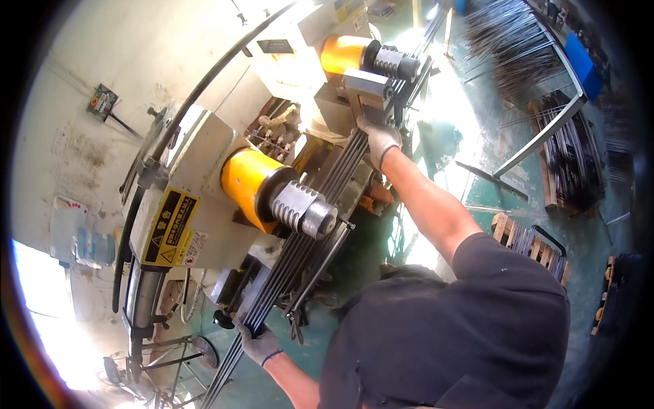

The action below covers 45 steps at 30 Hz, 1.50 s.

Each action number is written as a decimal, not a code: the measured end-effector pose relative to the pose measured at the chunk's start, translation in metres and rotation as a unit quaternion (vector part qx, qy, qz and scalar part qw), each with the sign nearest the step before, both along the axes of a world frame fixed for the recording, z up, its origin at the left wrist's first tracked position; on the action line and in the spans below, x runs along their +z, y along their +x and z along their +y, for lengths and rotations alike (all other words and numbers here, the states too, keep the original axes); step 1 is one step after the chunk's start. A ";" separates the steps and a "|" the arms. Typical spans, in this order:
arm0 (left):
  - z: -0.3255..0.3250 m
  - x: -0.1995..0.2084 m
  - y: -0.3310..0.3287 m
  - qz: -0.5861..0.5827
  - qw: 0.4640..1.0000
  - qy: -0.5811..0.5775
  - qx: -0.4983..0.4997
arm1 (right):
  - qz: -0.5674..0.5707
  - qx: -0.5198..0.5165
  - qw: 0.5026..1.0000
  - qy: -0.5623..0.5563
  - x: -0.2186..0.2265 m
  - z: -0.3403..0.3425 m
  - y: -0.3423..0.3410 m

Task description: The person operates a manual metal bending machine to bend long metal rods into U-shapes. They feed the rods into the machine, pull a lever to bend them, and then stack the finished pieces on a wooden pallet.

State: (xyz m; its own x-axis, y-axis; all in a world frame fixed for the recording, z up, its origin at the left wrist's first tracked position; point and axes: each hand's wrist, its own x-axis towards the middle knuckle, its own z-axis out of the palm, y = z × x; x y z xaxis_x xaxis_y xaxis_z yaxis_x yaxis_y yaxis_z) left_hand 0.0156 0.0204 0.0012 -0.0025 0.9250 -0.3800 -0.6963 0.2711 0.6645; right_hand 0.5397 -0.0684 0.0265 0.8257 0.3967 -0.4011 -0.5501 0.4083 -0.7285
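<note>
Several long, thin dark metal rods (275,292) lie side by side in a slanting bundle across a bending machine (211,146). My left hand (261,345), in a grey glove, is closed around the rods near their lower end. My right hand (381,140), gloved too, grips the same bundle farther up, just below a grey metal block (368,88); part of its fingers is hidden. Between my hands, an orange cylinder (251,180) with a ribbed steel roller (304,209) stands over the rods. A second orange cylinder (349,54) with its own ribbed roller sits farther along.
A black hose (204,82) arches over the machine, which carries a yellow and black warning label (172,227). At right, a metal rack (545,133) holds many rods, with more on pallets (507,228). A thin bar (320,269) runs beside the bundle.
</note>
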 end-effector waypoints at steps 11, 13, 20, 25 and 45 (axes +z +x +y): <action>-0.022 0.019 0.045 -0.092 0.995 0.010 -0.046 | -0.008 0.056 0.998 0.009 -0.014 0.007 -0.072; -0.019 0.020 0.037 -0.088 0.996 0.009 0.005 | -0.044 0.037 0.996 -0.065 -0.001 0.003 -0.049; -0.012 0.013 0.024 -0.056 0.992 -0.042 0.104 | -0.030 -0.049 0.998 -0.020 -0.020 0.013 -0.010; -0.025 0.004 0.061 -0.071 0.996 -0.011 0.052 | -0.116 0.094 0.988 -0.037 -0.020 0.007 -0.098; -0.002 -0.023 -0.264 -0.102 0.969 0.075 0.211 | -0.028 0.090 0.992 -0.079 -0.137 -0.079 0.034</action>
